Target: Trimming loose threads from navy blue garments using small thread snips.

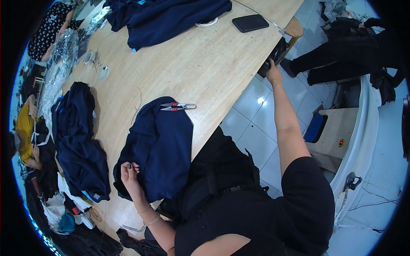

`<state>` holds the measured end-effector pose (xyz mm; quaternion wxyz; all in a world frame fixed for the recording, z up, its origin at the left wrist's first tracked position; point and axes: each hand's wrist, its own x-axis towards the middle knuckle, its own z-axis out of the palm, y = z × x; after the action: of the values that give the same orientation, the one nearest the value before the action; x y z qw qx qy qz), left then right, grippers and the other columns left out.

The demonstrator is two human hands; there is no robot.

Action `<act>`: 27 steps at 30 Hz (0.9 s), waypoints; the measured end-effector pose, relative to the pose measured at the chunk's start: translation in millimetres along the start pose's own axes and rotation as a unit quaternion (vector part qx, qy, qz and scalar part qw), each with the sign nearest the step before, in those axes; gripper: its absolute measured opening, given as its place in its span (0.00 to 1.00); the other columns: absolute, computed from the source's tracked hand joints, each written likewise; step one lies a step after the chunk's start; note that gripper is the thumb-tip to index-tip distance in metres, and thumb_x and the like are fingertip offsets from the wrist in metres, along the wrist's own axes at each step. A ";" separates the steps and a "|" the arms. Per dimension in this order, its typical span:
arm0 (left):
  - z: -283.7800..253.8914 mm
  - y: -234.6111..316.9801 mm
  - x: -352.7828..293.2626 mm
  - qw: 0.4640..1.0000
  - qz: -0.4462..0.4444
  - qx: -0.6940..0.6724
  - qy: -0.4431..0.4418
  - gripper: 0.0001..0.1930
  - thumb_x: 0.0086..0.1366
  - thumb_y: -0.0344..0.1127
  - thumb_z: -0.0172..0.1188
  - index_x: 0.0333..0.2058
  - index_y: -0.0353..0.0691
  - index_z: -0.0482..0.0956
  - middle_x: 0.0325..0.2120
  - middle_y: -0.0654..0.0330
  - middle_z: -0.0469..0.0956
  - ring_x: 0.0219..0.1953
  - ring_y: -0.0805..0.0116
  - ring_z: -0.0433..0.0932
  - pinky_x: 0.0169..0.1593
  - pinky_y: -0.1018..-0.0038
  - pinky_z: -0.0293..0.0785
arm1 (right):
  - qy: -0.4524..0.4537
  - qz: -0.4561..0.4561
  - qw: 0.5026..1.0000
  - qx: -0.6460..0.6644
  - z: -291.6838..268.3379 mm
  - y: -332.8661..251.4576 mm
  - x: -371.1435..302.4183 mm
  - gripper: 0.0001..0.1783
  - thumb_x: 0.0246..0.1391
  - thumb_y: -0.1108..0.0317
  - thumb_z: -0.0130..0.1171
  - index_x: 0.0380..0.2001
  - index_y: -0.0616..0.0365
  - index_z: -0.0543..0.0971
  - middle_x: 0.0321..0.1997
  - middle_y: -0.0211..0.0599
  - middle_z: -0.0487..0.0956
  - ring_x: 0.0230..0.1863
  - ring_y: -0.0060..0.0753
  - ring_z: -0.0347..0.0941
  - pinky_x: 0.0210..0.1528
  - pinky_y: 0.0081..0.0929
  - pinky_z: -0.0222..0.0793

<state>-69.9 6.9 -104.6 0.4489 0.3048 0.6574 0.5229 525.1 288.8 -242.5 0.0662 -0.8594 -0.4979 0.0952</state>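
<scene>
A navy garment (164,145) lies bunched on the table in front of me. My left hand (130,174) is over its near left part, fingers curled together; whatever they may hold is too small to tell. Thread snips (177,106) with red parts rest on the garment's far end. Stretched out to the right, my right hand (273,73) is beyond the table's edge. Its fingers close on a shiny black item (278,50), perhaps a bag, partly hidden by the tabletop.
Another navy garment (79,141) lies to the left, more navy cloth (171,17) at the far side. A black phone (250,23) lies near the far right of the wooden table (205,81). A wooden stool (294,27) and a person in black trousers (337,59) are at the right.
</scene>
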 end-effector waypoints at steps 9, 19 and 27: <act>-0.2 0.9 -0.1 1.000 0.008 0.023 0.000 0.05 0.71 0.34 0.50 0.37 0.40 0.71 0.30 0.65 0.74 0.30 0.82 0.68 0.37 0.85 0.63 | 0.170 0.221 0.934 0.225 -5.6 9.7 23.0 0.22 0.46 0.66 0.60 0.46 0.60 0.73 0.51 0.49 0.74 0.51 0.52 0.73 0.51 0.44 0.70; -4.1 0.8 3.5 1.000 0.002 0.024 -0.015 0.04 0.71 0.33 0.50 0.37 0.40 0.70 0.29 0.64 0.73 0.30 0.81 0.67 0.36 0.85 0.62 | 0.202 0.183 0.933 0.236 -8.2 1.9 7.6 0.27 0.46 0.64 0.60 0.51 0.59 0.70 0.53 0.51 0.72 0.55 0.52 0.70 0.56 0.37 0.67; -5.1 6.1 2.7 0.999 -0.013 0.034 -0.006 0.05 0.71 0.33 0.49 0.35 0.40 0.71 0.27 0.65 0.71 0.28 0.80 0.65 0.36 0.84 0.61 | -0.054 0.250 0.800 0.543 65.1 22.8 53.2 0.22 0.51 0.57 0.51 0.48 0.55 0.71 0.38 0.42 0.76 0.33 0.45 0.74 0.27 0.47 0.73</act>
<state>-76.1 8.7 -99.2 0.4493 0.3139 0.6760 0.4925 555.2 325.0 -315.8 0.4692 -0.7706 -0.1355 0.4095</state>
